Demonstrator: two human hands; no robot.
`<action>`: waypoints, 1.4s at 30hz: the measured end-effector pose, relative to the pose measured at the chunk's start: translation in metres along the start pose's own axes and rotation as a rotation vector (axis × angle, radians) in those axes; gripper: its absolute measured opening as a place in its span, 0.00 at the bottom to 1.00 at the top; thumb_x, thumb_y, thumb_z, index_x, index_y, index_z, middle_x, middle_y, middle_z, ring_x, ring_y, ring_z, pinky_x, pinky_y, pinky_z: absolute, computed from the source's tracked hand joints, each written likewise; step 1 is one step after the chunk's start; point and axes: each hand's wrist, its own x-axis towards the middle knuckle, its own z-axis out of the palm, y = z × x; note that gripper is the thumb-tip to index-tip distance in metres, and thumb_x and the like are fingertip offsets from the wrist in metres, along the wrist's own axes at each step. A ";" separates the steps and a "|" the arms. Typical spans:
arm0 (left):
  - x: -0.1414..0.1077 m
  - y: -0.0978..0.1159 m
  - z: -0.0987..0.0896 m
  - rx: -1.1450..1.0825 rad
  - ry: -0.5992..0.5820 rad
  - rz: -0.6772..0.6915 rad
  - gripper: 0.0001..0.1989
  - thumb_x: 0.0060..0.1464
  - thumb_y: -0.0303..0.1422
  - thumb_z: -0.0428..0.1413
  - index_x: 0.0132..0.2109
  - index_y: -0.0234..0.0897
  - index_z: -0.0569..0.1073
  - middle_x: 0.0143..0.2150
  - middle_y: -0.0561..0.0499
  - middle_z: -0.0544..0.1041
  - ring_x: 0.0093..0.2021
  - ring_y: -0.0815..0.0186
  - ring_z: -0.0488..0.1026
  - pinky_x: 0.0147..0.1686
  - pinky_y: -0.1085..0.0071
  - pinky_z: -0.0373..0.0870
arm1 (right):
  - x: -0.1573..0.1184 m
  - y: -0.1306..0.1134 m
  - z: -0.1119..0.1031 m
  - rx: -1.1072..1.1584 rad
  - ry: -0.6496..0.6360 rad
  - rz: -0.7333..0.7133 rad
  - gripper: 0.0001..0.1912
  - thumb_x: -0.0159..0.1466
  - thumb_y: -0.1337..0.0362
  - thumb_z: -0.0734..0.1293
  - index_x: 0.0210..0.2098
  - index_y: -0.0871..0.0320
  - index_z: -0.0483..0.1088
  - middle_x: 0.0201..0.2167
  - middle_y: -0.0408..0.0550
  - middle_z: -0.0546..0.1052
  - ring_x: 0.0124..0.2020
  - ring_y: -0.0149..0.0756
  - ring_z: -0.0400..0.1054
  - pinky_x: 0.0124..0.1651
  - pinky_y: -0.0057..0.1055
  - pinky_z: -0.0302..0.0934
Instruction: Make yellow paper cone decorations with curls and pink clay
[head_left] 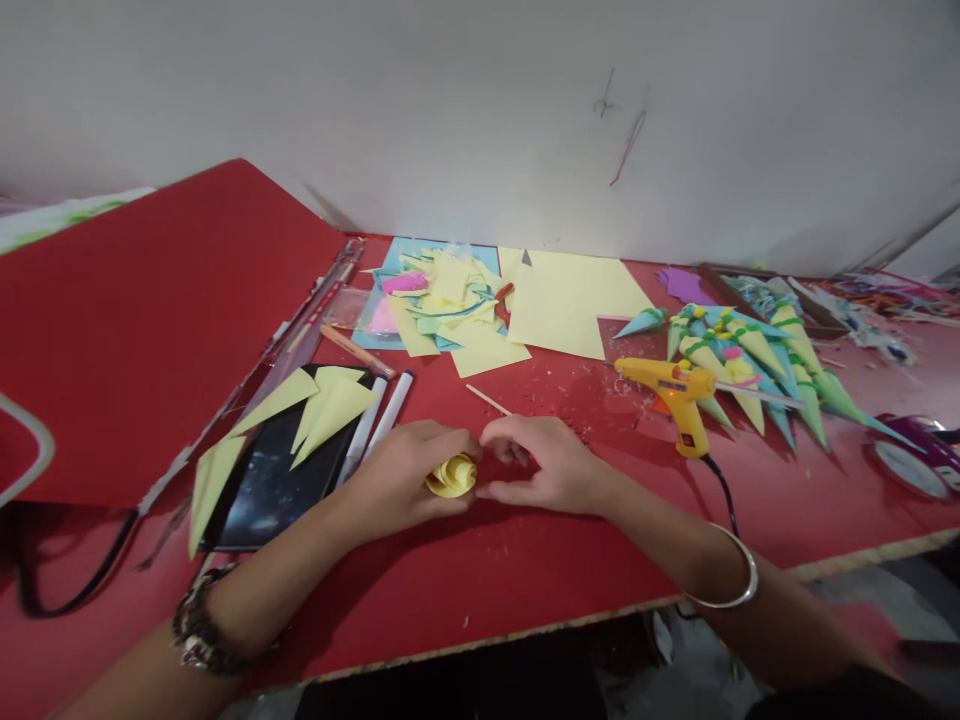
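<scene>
Near the front middle of the table, my left hand is wrapped round a yellow paper cone with curled paper layers inside its mouth. The cone's lower end is hidden by the hand. Just to the right of it is my right hand, its thumb and fingers curved and apart with nothing visible between them. A thin pale stick lies beyond the hands. Left of my left hand, several yellow paper pieces rest on a dark tablet-like panel, beside two white markers.
A yellow glue gun with a glowing light and a cord lies to the right. Behind it are several finished paper cones. Paper scraps and yellow sheets lie at the back. A large red board leans at left.
</scene>
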 end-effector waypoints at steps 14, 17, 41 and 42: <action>0.004 0.006 -0.003 -0.053 -0.118 -0.197 0.08 0.47 0.36 0.51 0.31 0.38 0.60 0.26 0.55 0.66 0.26 0.69 0.62 0.25 0.75 0.54 | 0.001 -0.002 -0.001 0.002 -0.011 0.015 0.16 0.55 0.54 0.65 0.39 0.55 0.61 0.25 0.39 0.67 0.23 0.25 0.59 0.26 0.23 0.53; 0.006 0.008 -0.003 -0.047 -0.129 -0.215 0.08 0.48 0.37 0.50 0.31 0.37 0.61 0.27 0.54 0.67 0.26 0.68 0.63 0.25 0.75 0.55 | 0.002 -0.002 -0.001 0.003 -0.018 0.010 0.17 0.55 0.54 0.65 0.40 0.55 0.60 0.27 0.39 0.68 0.23 0.25 0.59 0.27 0.23 0.54; 0.007 -0.001 0.001 0.027 -0.089 -0.217 0.20 0.50 0.45 0.50 0.46 0.38 0.64 0.46 0.47 0.68 0.45 0.60 0.63 0.46 0.62 0.58 | 0.004 0.012 0.003 0.065 0.083 0.042 0.23 0.53 0.53 0.66 0.44 0.56 0.58 0.27 0.39 0.64 0.23 0.25 0.57 0.27 0.23 0.53; 0.006 0.000 -0.002 0.023 -0.091 -0.210 0.22 0.49 0.46 0.51 0.48 0.38 0.63 0.47 0.47 0.67 0.46 0.60 0.63 0.46 0.62 0.58 | 0.004 0.013 0.003 0.065 0.086 0.041 0.23 0.53 0.53 0.66 0.44 0.56 0.58 0.27 0.39 0.64 0.23 0.24 0.57 0.27 0.23 0.53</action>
